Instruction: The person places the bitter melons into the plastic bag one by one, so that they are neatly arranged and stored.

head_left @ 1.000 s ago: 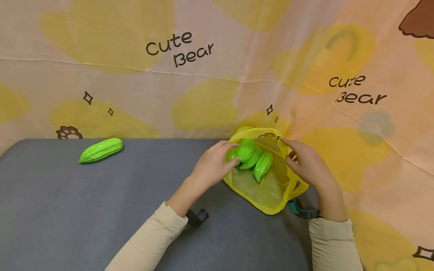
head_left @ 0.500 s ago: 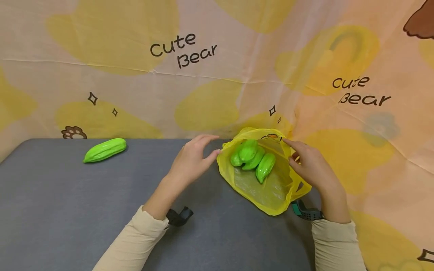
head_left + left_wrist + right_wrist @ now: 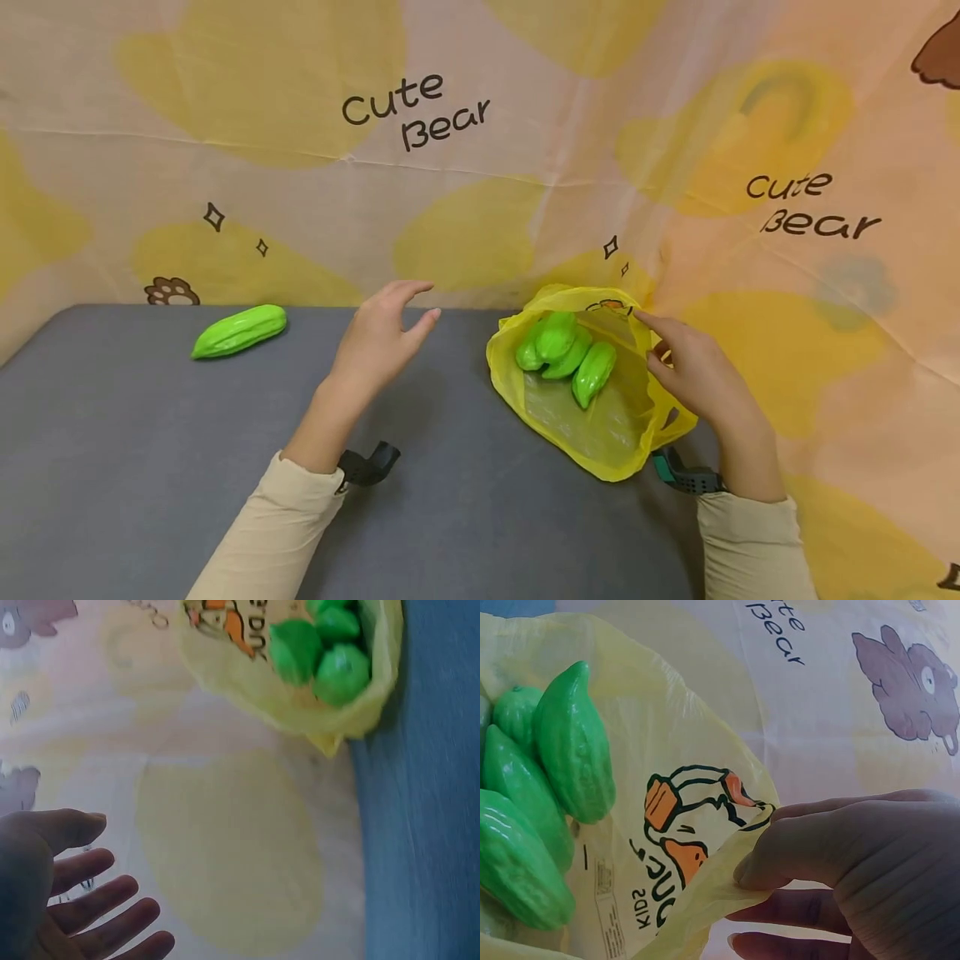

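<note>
A yellow plastic bag [image 3: 577, 450] lies with its mouth open on the grey table, a cartoon duck printed on its inner side. Several glossy, ridged green bitter gourds [image 3: 594, 375] rest inside it, bunched together. My right hand [image 3: 697, 371] pinches the bag's right rim, thumb [image 3: 761, 862] on the inside and fingers behind the film. Left of the bag, my left hand [image 3: 375, 342] hovers above the table with fingers apart, holding nothing. One more bitter gourd [image 3: 240, 332] lies alone at the far left, near the table's back edge.
Cloth printed with "cute Bear" [image 3: 420, 108] hangs along the back and right of the table [image 3: 450, 500]. The bag sits near the corner where the two sides meet. Dark bands [image 3: 367, 465] are strapped on both wrists.
My left hand has drawn out of the bag's mouth and moved left, empty. The right hand has kept its pinch on the rim. The view has shifted slightly left.
</note>
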The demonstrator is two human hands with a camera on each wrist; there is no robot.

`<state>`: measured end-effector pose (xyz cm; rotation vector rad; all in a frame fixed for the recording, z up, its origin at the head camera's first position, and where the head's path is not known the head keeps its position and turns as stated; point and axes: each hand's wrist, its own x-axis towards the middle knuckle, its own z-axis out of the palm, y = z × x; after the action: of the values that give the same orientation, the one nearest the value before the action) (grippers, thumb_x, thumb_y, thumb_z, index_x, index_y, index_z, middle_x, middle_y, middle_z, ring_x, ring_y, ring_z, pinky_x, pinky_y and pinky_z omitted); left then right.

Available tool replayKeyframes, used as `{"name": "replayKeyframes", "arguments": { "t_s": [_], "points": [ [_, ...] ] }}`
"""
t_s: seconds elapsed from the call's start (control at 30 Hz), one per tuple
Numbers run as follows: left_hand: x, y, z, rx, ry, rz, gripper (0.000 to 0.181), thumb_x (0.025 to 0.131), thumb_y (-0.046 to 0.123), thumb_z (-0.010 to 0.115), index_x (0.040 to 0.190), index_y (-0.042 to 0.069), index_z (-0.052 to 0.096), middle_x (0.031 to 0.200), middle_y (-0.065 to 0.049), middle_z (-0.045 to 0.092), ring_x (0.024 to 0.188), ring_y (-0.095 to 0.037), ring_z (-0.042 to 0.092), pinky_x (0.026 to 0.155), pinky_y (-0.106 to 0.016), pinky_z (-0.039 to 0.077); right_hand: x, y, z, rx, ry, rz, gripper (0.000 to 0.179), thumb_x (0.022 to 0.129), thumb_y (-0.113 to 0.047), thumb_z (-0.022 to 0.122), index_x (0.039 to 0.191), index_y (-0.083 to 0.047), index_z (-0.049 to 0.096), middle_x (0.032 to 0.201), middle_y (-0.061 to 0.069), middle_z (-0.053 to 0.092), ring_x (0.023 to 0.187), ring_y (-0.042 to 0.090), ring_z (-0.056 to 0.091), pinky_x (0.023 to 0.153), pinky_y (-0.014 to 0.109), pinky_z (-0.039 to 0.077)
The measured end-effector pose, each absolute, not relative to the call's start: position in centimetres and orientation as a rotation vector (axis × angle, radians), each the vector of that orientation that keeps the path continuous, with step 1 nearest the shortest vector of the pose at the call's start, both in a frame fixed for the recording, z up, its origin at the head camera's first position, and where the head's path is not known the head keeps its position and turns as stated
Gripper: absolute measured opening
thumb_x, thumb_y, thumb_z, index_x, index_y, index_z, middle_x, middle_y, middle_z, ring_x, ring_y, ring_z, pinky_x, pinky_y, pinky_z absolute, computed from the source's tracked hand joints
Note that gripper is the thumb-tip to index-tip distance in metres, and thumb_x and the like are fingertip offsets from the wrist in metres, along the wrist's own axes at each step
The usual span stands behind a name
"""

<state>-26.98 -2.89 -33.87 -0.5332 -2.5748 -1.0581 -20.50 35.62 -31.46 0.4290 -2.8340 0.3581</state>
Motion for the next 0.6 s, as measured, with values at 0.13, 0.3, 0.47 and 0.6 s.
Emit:
{"name": "replayKeyframes", "arguments": {
  "t_s": [0.13, 0.3, 0.47, 0.6],
  "points": [
    [-28.0, -4.2, -34.2, -0.471, -2.584, -1.037, 0.042, 0.099, 0.026, 0.065, 0.139, 0.012, 0.061, 0.144, -0.011, 0.060, 0.133, -0.034, 0.056, 0.107, -0.054, 0.048, -20.4, 35.8, -31.4, 0.428, -2.841, 0.361, 0.056, 0.090, 0.003, 0.063, 0.145, 0.002, 0.051, 0.128, 0.027, 0.064, 0.084, 0.030, 0.069, 0.071, 0.045, 0.058],
    [-29.0, -6.1, -34.6, -0.398, -2.595, -1.034, 0.043, 0.100, 0.025, 0.064, 0.140, 0.011, 0.060, 0.145, -0.014, 0.058, 0.131, -0.037, 0.056, 0.103, -0.057, 0.049, -20.4, 35.7, -31.4, 0.426, -2.843, 0.358, 0.056, 0.091, 0.002, 0.064, 0.146, 0.001, 0.051, 0.127, 0.026, 0.065, 0.085, 0.029, 0.069, 0.071, 0.045, 0.058],
    [-29.6, -7.7, -34.6, -0.354, -2.611, -1.039, 0.044, 0.100, 0.025, 0.063, 0.141, 0.011, 0.059, 0.145, -0.017, 0.057, 0.130, -0.038, 0.056, 0.102, -0.059, 0.049, -20.5, 35.7, -31.5, 0.422, -2.834, 0.353, 0.057, 0.090, 0.002, 0.063, 0.146, 0.000, 0.051, 0.128, 0.027, 0.065, 0.085, 0.030, 0.069, 0.071, 0.046, 0.058],
    [-30.0, -9.0, -34.8, -0.311, -2.619, -1.033, 0.044, 0.100, 0.025, 0.063, 0.142, 0.011, 0.059, 0.143, -0.019, 0.058, 0.129, -0.040, 0.056, 0.100, -0.061, 0.048, -20.6, 35.7, -31.6, 0.426, -2.819, 0.336, 0.056, 0.090, 0.002, 0.062, 0.145, 0.000, 0.051, 0.127, 0.025, 0.066, 0.084, 0.029, 0.069, 0.071, 0.045, 0.058]
  ]
}}
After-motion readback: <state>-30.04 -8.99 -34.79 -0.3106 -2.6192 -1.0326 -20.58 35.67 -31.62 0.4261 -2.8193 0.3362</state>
